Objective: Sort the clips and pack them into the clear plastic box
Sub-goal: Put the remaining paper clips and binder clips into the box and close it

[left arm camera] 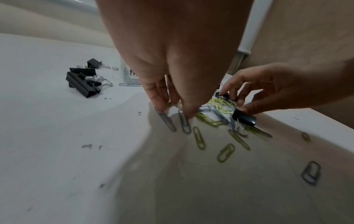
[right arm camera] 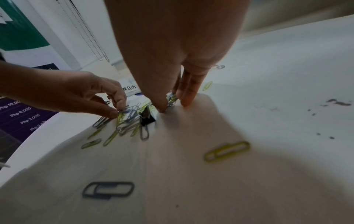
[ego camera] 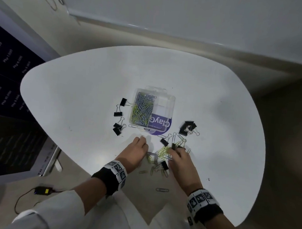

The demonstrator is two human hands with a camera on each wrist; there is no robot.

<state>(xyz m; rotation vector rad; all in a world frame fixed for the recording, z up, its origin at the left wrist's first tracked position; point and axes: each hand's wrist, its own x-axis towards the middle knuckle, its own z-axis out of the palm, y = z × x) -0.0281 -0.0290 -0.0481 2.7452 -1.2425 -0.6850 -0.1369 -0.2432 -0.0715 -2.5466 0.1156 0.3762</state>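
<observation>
Clips lie loose on our white table (ego camera: 77, 95), largest first: the clear plastic box (ego camera: 152, 111), half full of paper clips, just beyond the paper clip pile (ego camera: 162, 155). Our left hand (ego camera: 135, 153) pinches clips at the pile's left edge; our right hand (ego camera: 181, 162) presses narrow fingertips on its right. Black binder clips (ego camera: 119, 115) sit left of the box.

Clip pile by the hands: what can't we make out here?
- Left hand: its fingertips cover the grey paper clips in its wrist view; pinching or pressing, unclear.
- Right hand: the palm hides what the fingers hold in its wrist view.
- Clear plastic box: clips inside too small to count in the head view; both wrist views mostly block it.
</observation>
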